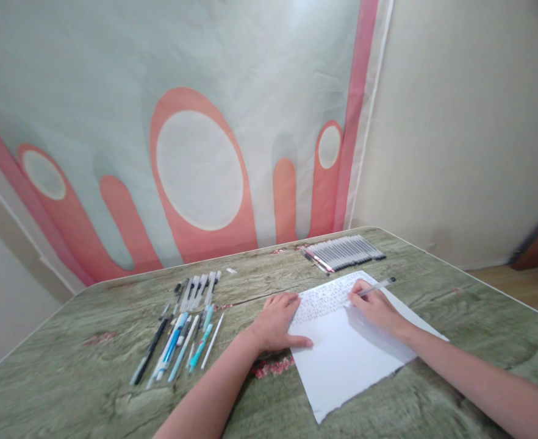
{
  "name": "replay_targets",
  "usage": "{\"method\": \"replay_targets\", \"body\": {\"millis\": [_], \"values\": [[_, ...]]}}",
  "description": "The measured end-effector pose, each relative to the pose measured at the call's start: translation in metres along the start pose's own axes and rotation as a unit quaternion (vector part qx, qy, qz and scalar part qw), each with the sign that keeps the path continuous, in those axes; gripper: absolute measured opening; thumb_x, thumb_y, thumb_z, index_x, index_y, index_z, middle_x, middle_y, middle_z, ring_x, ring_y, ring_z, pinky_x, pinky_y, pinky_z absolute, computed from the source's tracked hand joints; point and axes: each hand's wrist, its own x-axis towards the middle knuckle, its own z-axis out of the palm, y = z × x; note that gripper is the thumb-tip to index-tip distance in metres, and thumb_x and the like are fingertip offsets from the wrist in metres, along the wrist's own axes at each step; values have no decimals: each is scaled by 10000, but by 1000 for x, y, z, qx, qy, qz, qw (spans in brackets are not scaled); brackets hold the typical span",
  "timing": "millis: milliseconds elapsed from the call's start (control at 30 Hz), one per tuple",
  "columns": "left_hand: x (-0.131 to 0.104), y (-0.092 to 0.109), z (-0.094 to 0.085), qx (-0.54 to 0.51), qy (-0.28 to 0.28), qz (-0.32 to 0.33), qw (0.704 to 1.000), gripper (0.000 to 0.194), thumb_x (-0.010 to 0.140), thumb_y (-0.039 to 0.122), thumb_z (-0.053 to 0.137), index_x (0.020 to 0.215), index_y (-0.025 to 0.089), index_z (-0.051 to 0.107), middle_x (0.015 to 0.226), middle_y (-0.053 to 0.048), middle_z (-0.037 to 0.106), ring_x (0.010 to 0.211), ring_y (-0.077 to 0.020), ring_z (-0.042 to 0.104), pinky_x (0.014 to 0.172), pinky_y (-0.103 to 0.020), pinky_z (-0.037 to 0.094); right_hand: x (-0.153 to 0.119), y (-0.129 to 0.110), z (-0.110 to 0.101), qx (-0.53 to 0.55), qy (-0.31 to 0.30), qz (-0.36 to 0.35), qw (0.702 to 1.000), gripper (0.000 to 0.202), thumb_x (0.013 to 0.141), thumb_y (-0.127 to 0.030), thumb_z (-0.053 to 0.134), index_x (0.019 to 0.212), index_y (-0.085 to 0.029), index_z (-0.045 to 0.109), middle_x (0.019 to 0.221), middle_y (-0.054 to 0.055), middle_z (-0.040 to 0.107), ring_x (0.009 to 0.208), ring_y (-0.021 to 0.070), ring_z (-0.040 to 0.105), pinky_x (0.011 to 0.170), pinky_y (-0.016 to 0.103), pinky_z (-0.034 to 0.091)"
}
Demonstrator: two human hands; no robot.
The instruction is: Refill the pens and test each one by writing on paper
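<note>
Clamped on a pen (379, 285), the right hand's grip (373, 305) rests on the paper (344, 366), which lies on the table (427, 292) and could skew mid-stroke if the left hand (273, 322), spread over its left edge, pressed too lightly.

The handwriting (320, 300) on the white paper (342, 360) is too small and blurred to read. The right hand (373, 306) hides part of the pen (379, 285). Picture edges cut off the left forearm (216, 384), right forearm (474, 381) and table (81, 378).
</note>
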Motion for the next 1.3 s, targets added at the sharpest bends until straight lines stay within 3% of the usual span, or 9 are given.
{"method": "replay_targets", "body": {"millis": [200, 300, 433, 567, 700, 867, 967, 1067, 1300], "values": [[-5, 2, 1, 6, 11, -1, 1000, 905, 572, 760, 434, 1274, 196, 339, 1302, -119, 381, 1182, -289, 327, 998, -427, 208, 3, -10, 0, 40, -19, 0, 999, 188, 748, -387, 499, 742, -200, 499, 631, -23, 511, 545, 116, 453, 498, 232, 354], [-7, 4, 1, 6, 18, -5, 1000, 897, 569, 762, 431, 1264, 201, 348, 1295, -115, 390, 1176, -288, 336, 991, -426, 218, 11, -29, 8, 54, -74, -12, 996, 223, 743, -413, 512, 800, -199, 538, 684, -5, 554, 596, 130, 497, 537, 243, 387], [-8, 6, 1, 12, 17, -6, 1000, 858, 596, 740, 436, 1260, 204, 350, 1293, -111, 393, 1175, -284, 342, 996, -425, 207, 34, -68, 44, 157, -132, 12, 979, 325, 764, -448, 469, 943, -188, 547, 830, 47, 614, 730, 165, 569, 613, 268, 438], [-8, 6, 0, 14, 15, -10, 1000, 889, 581, 739, 455, 1259, 171, 358, 1283, -127, 404, 1167, -292, 351, 995, -418, 213, 66, -95, 98, 241, -142, 33, 960, 289, 772, -433, 430, 839, -177, 547, 796, 52, 625, 683, 150, 577, 571, 255, 437], [-8, 4, -1, 2, 21, 5, 1000, 876, 601, 718, 463, 1259, 148, 361, 1281, -129, 416, 1161, -283, 367, 993, -412, 225, 90, -91, 137, 279, -84, 43, 956, 202, 722, -389, 482, 710, -189, 503, 597, -5, 575, 545, 123, 538, 514, 235, 415], [-4, -15, -5, -23, 23, 16, 999, 632, 680, 593, 507, 1147, 168, 504, 1207, -96, 506, 1109, -242, 441, 965, -343, 293, 95, -70, 146, 287, -41, 32, 956, 195, 681, -386, 529, 712, -196, 497, 575, -14, 564, 517, 127, 514, 477, 233, 390], [-3, -49, -15, -19, 46, -99, 994, 461, 733, 470, 511, 1098, 192, 555, 1110, -74, 580, 1020, -205, 517, 883, -288, 374, 93, -67, 142, 285, -53, 26, 957, 182, 697, -372, 518, 719, -192, 508, 595, -10, 569, 530, 123, 514, 491, 233, 393], [-5, -93, -32, 21, 54, -330, 942, 303, 707, 341, 554, 982, 239, 627, 1011, -39, 639, 940, -180, 567, 810, -246, 410, 93, -68, 141, 276, -56, 24, 959, 173, 699, -360, 518, 708, -187, 516, 590, -12, 561, 529, 120, 510, 492, 231, 391], [-13, -166, -51, 54, 73, -472, 877, 203, 696, 227, 549, 844, 194, 684, 887, -89, 676, 849, -186, 611, 724, -225, 433, 92, -71, 140, 290, -61, 39, 954, 172, 706, -359, 509, 712, -187, 515, 597, -7, 572, 526, 120, 518, 485, 230, 390]]}}
